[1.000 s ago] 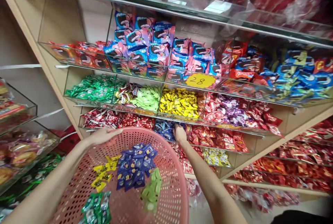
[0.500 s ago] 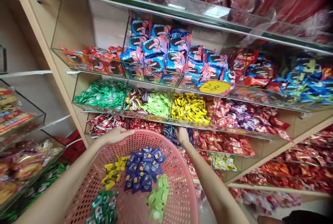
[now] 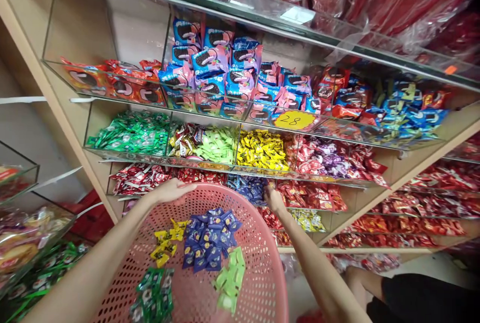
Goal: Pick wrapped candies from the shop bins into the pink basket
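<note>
My left hand [image 3: 173, 191] grips the far rim of a round pink basket [image 3: 275, 263]. Inside the basket lie blue-purple packets [image 3: 210, 238], yellow packets [image 3: 167, 240], green packets [image 3: 153, 293] and light green packets [image 3: 230, 278], in separate groups. My right hand [image 3: 274, 197] is beyond the rim, by the lower shelf, at the right side of a bin of dark blue packets [image 3: 247, 188]. Its fingers are curled, and what they hold, if anything, is too small to make out.
Glass shelves [image 3: 202, 164] hold bins of green, yellow, red and purple sweets. Above them are blue and pink biscuit packs [image 3: 212, 60] and a yellow price tag [image 3: 294, 120]. At the lower right a person's knee and dark clothing [image 3: 423, 290] show.
My right hand has drawn slightly right from the dark blue packets, uncovering more of them. The view has shifted, and more of the person at the lower right shows.
</note>
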Tool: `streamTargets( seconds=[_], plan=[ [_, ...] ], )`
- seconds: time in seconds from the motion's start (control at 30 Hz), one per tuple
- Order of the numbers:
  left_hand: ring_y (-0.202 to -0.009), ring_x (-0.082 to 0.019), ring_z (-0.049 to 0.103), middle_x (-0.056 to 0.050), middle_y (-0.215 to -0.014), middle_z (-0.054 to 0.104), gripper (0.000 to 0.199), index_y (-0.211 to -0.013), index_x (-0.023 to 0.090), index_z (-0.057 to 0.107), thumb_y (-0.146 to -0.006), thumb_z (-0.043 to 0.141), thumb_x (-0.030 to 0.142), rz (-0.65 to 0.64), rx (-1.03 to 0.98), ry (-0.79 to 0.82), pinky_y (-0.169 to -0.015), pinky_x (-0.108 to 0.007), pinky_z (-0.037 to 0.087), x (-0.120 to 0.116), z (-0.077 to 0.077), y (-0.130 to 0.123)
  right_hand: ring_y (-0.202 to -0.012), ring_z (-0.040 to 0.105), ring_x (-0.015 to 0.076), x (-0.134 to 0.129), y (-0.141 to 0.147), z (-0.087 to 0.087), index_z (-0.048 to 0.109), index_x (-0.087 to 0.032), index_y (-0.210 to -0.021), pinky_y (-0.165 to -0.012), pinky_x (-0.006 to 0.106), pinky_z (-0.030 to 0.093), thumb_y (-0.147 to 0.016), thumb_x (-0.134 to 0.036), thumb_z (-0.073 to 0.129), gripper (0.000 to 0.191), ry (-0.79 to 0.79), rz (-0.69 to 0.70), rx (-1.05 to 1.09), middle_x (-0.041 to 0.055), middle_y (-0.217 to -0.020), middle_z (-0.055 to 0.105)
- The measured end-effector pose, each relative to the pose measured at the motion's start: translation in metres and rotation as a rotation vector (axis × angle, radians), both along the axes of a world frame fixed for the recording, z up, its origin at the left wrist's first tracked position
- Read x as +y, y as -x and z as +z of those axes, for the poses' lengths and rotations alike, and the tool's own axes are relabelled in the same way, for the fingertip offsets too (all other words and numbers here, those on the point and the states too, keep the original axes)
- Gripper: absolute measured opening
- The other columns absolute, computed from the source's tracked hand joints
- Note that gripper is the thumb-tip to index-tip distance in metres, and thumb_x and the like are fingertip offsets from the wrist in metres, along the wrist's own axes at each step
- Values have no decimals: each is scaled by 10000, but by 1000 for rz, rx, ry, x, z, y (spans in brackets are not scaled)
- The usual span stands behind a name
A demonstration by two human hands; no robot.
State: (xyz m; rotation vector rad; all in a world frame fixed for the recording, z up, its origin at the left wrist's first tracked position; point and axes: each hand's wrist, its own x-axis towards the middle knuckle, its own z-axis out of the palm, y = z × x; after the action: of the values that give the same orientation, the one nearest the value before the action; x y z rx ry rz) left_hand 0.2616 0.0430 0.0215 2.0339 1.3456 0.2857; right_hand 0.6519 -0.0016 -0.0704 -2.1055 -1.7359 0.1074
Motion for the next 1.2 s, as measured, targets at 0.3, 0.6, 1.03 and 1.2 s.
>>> streamTargets(
  seconds=[0.3,0.6,1.03,1.2],
  plan=[
    [-497,-136,458,-3,-495,515,563,-532,159,502,-678,385,691,-37,-15,27,-501,-218,267,0,-16,-24,-766,610,157,-5,0,3,552,-152,-1049,-666,207,381,-786,-111,425,295,32,39,27,91,-805,653],
    [-486,-130,439,8,-486,488,571,-540,160,481,-654,392,713,-116,-82,115,-491,-215,277,-9,-33,-76,-844,581,149,-39,-16,14,537,-176,-1042,-713,209,378,-849,-174,348,270,-25,91,47,78,-941,635],
    [-491,-124,388,21,-475,398,481,-517,172,398,-710,413,613,-143,-12,18,-495,-215,232,-15,-34,-103,-902,598,217,33,2,10,523,-132,-1058,-705,251,414,-775,-184,505,289,201,124,-64,151,-1001,618],
    [-483,-116,369,26,-474,363,464,-527,173,379,-723,406,593,-98,23,24,-502,-210,227,-19,-24,-84,-933,591,291,52,12,-4,506,-62,-1075,-716,320,439,-726,-302,604,434,278,39,-92,225,-1022,594]
  ],
)
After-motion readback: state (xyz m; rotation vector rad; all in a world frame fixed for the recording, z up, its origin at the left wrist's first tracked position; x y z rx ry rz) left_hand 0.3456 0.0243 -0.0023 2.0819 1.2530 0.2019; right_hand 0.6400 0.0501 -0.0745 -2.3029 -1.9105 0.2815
